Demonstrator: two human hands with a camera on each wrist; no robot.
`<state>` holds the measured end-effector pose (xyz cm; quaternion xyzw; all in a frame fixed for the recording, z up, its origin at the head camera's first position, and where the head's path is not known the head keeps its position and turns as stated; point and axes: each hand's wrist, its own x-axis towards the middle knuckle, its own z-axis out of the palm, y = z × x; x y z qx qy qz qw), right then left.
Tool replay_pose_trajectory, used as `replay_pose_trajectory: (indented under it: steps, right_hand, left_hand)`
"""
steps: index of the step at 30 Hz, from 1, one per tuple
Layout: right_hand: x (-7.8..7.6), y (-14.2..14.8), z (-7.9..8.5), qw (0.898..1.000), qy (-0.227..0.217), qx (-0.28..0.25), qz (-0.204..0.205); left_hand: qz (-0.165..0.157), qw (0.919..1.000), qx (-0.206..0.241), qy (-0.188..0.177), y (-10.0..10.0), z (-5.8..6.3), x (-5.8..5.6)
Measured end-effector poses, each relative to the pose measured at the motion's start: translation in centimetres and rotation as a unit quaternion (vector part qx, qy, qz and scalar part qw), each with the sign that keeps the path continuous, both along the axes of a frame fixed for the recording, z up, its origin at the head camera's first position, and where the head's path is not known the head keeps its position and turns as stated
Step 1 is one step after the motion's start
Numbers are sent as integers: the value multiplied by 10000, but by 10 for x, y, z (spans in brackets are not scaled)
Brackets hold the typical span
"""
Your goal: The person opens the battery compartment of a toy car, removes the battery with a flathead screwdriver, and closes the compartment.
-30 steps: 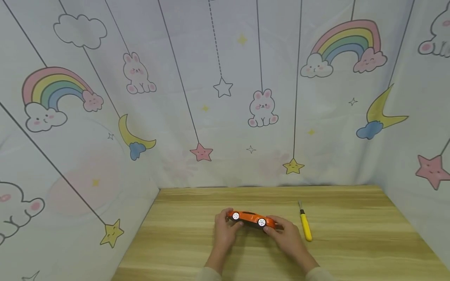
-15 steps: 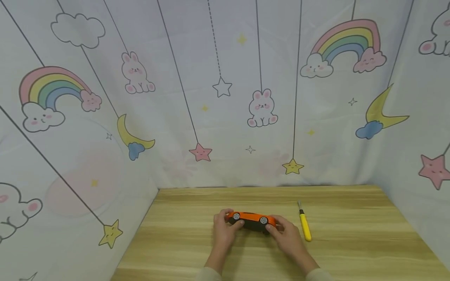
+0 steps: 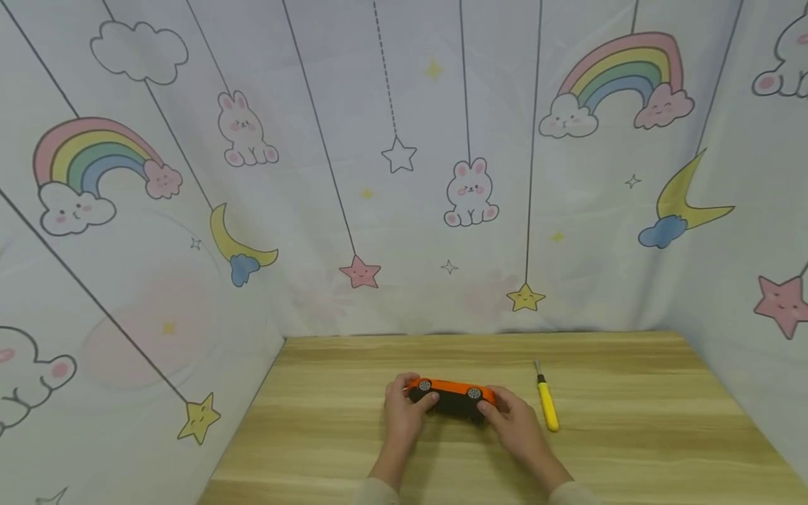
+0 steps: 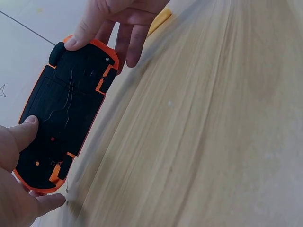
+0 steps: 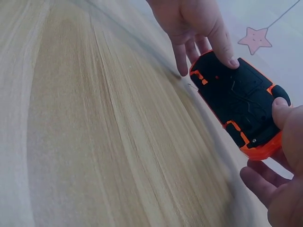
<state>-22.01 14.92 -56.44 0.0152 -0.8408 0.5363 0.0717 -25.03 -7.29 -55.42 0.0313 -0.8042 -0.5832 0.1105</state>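
An orange toy car (image 3: pixel 449 396) is held between both hands, tipped so its black underside (image 4: pixel 61 113) faces the person. My left hand (image 3: pixel 402 414) grips one end, its thumb pressed on the underside and its fingers behind. At the other end my right hand (image 3: pixel 514 424) holds the car the same way, thumb near a wheel (image 3: pixel 474 394). In the right wrist view a small screw (image 5: pixel 254 140) shows in the underside near the right thumb. A thin wire (image 5: pixel 192 86) sticks out by the left-hand end.
A screwdriver (image 3: pixel 548 403) with a yellow handle lies on the wooden table (image 3: pixel 644 421), right of the right hand. Behind and beside the table hangs a white cloth (image 3: pixel 410 301) printed with stars, rabbits and rainbows.
The car has been rolled so that more of its black underside faces the person. The right thumb has shifted onto the underside. The screwdriver lies where it was.
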Motion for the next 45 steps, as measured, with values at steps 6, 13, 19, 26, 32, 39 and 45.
replay_pose_trajectory:
  steps: [6,13,19,26,32,39,45]
  right_hand:
    - [-1,1,0,9997,122,183,-42]
    - [0,0,-3,9997,187,4,-128]
    - [1,0,0,9990,309,32,-314]
    - [1,1,0,9983,263,-103,-515]
    - [-1,3,0,9979,204,42,-609]
    - [0,4,-2,9985,9,37,-539]
    - [1,5,-3,9988,-17,52,-492]
  left_hand:
    - [-33,9999,-101,-6,0,0,-2]
    - [-78,9998,-167,5,2,4,-2]
    - [-126,9997,-204,3,3,4,0]
    - [-168,9996,-192,-137,3,1,3]
    - [-194,9994,-152,-231,4,2,3]
    - [-112,9992,-242,-290,5,1,1]
    - [-99,9987,-331,-382,5,0,0]
